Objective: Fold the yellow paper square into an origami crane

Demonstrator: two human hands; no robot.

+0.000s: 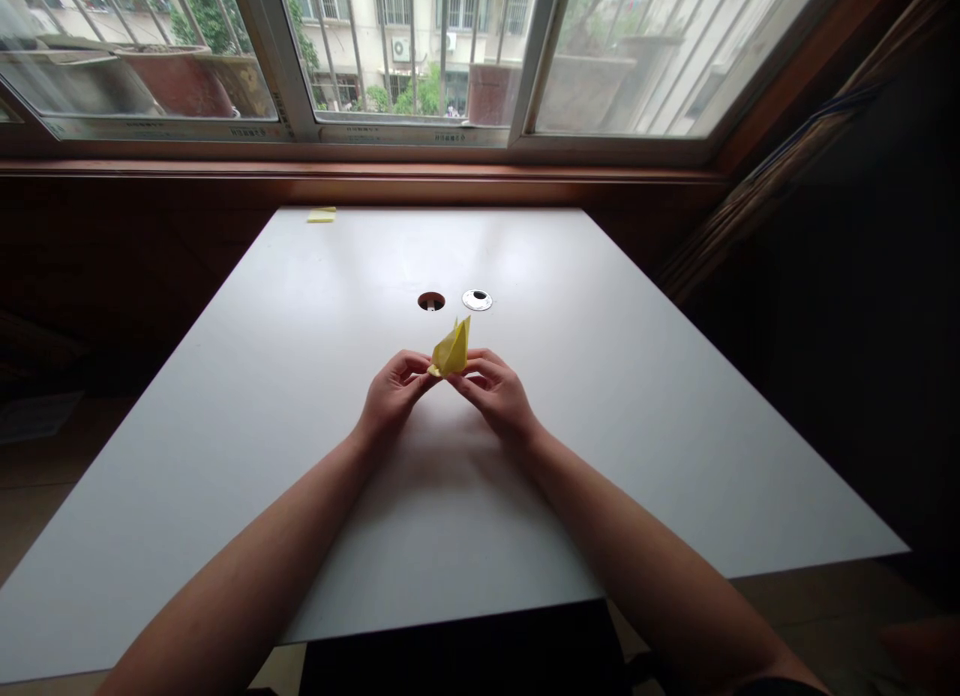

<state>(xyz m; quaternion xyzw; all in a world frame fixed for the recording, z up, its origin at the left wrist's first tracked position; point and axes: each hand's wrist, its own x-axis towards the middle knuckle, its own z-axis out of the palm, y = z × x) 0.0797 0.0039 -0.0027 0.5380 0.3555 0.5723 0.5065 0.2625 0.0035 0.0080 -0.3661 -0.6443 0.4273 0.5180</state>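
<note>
A piece of folded yellow paper [451, 350], with pointed tips standing up, is held between both hands above the white table. My left hand [395, 388] pinches its lower left side between thumb and fingers. From the other side, my right hand [495, 388] grips the lower right edge, also with thumb and fingers closed. The fingertips of both hands nearly meet beneath the paper, and some are hidden behind it.
The white table [637, 456] has a round cable hole [431, 302] with a ring-shaped cover [477, 300] beside it. A yellow paper pad [322, 215] lies at the far left edge. Behind the table are a wooden sill [480, 172] and a window; a curtain [795, 146] hangs at right.
</note>
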